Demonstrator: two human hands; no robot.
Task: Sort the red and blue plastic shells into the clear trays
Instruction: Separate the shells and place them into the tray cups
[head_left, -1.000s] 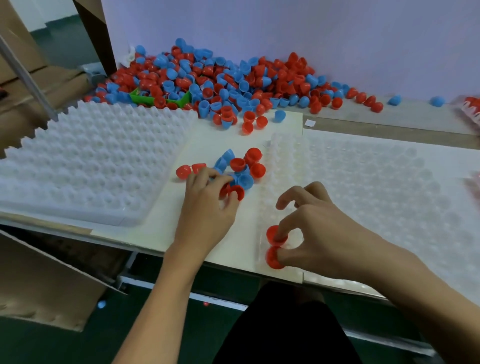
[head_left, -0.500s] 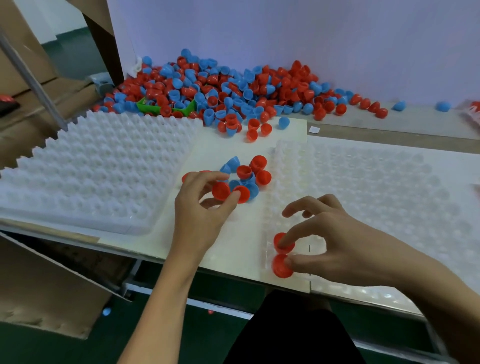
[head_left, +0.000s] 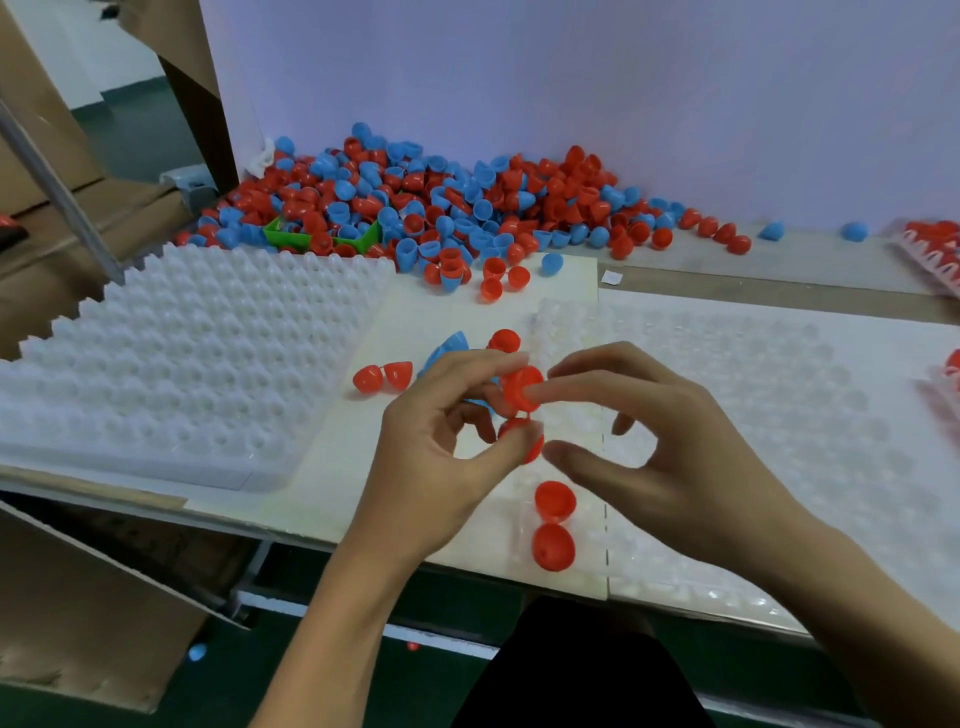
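Both hands are meeting over the near-left corner of the right tray (head_left: 779, 374). The left hand (head_left: 436, 462) is pinching a hinged red shell (head_left: 522, 387) between thumb and fingers, its lower half (head_left: 530, 441) sitting right at the thumb tip. The right hand (head_left: 670, 447) is touching the upper half with its index fingertip, the other fingers curled loosely and its thumb just beside the lower half, so it's not really gripping anything yet. Another red pair (head_left: 554, 525) is sitting in the tray's front corner pockets, just below the hands. A loose red pair (head_left: 382, 376) and some blue shells (head_left: 449, 345) are lying on the white board (head_left: 332, 467) between the two trays. The left tray (head_left: 182, 353) is sitting bumpy side up, and the big pile (head_left: 441, 208) is heaping up against the back wall.
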